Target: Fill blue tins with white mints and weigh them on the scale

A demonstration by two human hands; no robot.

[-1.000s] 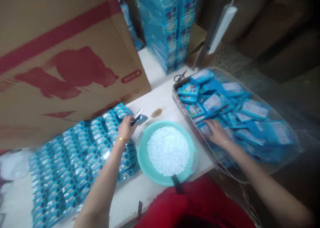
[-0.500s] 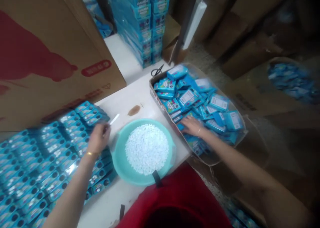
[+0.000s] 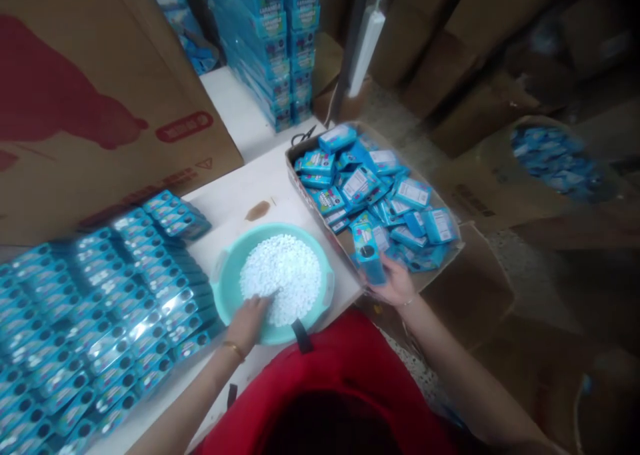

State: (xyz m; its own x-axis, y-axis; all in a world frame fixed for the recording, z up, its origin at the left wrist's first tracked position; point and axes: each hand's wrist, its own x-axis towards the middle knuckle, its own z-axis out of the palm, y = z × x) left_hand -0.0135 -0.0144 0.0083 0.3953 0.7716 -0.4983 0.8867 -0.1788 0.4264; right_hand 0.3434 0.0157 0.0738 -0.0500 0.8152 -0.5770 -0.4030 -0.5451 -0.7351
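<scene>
My left hand (image 3: 249, 322) rests on the near rim of a teal basin (image 3: 225, 288) heaped with small white pellets (image 3: 283, 275), its fingers pinched at the edge of the heap. My right hand (image 3: 395, 285) is closed round a small blue box (image 3: 369, 252), held upright at the near edge of a cardboard tray (image 3: 295, 155) piled with loose blue boxes. Rows of blue boxes (image 3: 100, 295) lie flat on the white table (image 3: 240, 195) to the left of the basin.
A big brown carton with red print (image 3: 100, 95) stands behind the rows. Stacked blue packs (image 3: 280, 42) rise at the back, with scissors (image 3: 300, 135) near the tray. More cartons, one holding blue boxes (image 3: 555, 158), stand on the floor at right.
My left hand has come from the rows of boxes to the basin, and the thin white strip it held is gone from sight. My right hand has lifted one box out of the tray.
</scene>
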